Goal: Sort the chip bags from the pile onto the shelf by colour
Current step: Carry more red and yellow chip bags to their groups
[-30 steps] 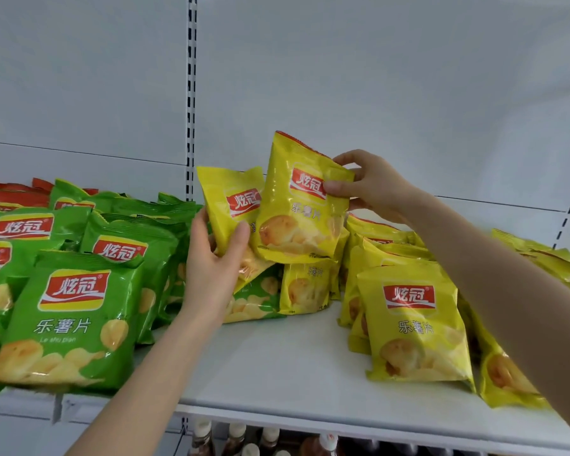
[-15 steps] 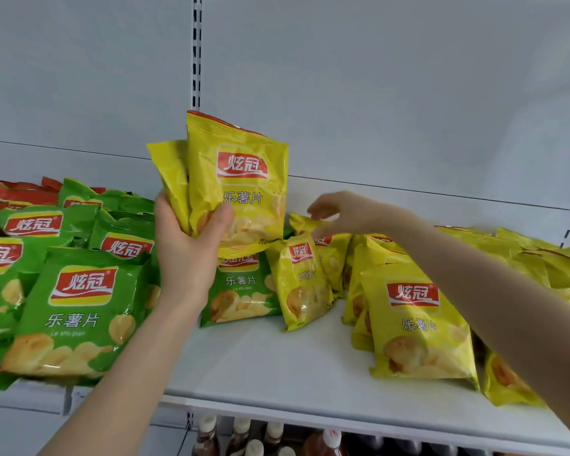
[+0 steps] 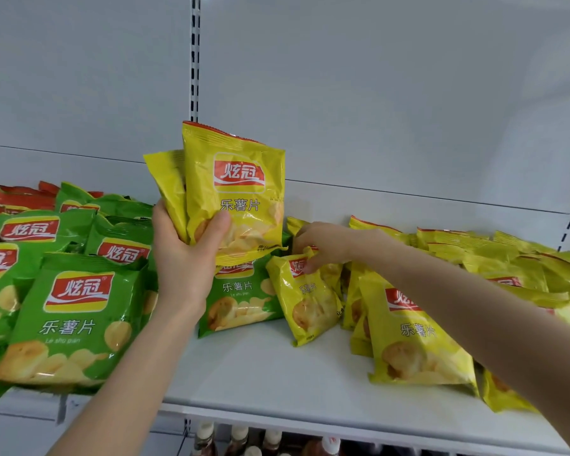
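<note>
Head cam: clutches two yellow bags (image 3: 237, 199) upright in L hand (image 3: 185, 258), lifted off the shelf (image 3: 277, 373), over a stray green bag (image 3: 241, 297); pinches top of a third yellow bag (image 3: 310, 311) w/ R hand (image 3: 323, 245), down at mid-shelf. Looks mostly sorted: reds (image 3: 14, 199) far L, greens (image 3: 73, 317) L, yellow heap (image 3: 415, 337) R. Left to do, prob.: held pair + third bag to R, stray green to L. Open board front-centre; mind front lip, bottles (image 3: 237, 439) below.
</note>
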Motion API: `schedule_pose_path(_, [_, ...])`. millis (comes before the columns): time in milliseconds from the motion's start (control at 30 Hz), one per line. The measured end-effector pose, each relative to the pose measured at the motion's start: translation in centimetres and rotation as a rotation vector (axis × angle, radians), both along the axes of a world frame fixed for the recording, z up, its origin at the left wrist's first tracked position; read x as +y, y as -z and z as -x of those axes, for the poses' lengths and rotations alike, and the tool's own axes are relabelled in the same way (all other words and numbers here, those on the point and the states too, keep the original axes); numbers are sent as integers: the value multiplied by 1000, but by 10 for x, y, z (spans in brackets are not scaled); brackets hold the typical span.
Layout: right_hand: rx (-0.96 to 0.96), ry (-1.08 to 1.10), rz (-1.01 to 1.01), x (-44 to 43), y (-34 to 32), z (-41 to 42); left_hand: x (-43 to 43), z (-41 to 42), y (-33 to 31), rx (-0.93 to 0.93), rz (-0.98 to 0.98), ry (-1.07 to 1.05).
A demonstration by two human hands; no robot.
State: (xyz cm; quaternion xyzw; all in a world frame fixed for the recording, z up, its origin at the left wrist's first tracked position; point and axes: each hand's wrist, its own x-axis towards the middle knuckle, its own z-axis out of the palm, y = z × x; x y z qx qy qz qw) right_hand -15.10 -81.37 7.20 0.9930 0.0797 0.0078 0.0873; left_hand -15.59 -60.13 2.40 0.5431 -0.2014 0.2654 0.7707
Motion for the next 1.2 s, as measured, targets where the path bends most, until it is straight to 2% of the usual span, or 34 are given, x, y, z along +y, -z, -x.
schedule_pose_path(167, [-158, 44, -249, -13, -28, 16, -2, 0, -1, 1, 26, 2])
schedule_pose_path(333, [-318, 89, -253, -20, -57, 29, -6, 0, 0, -1, 44, 10])
schedule_pose_path(433, [-381, 109, -189, -15, -62, 31, -10, 1, 0, 3, 51, 19])
schedule_pose_path(900, [-163, 352, -47, -16, -8, 13, -13, -1, 4, 26, 43, 73])
schedule_pose_path(967, [-216, 360, -146, -22, -20, 14, -13, -1, 4, 35, 43, 87])
schedule_pose_path(1000, [-321, 318, -248, -24, -28, 15, -13, -2, 5, 39, 41, 96])
schedule_pose_path(1100, [-704, 113, -731, -14, -56, 29, -14, -2, 6, 53, 11, 129])
schedule_pose_path(1167, [-669, -32, -975, 2, -68, 41, -17, -1, 6, 54, -5, 174])
schedule_pose_path(1200, [-587, -79, -966, 10, -71, 46, -19, 0, 6, 55, -17, 197])
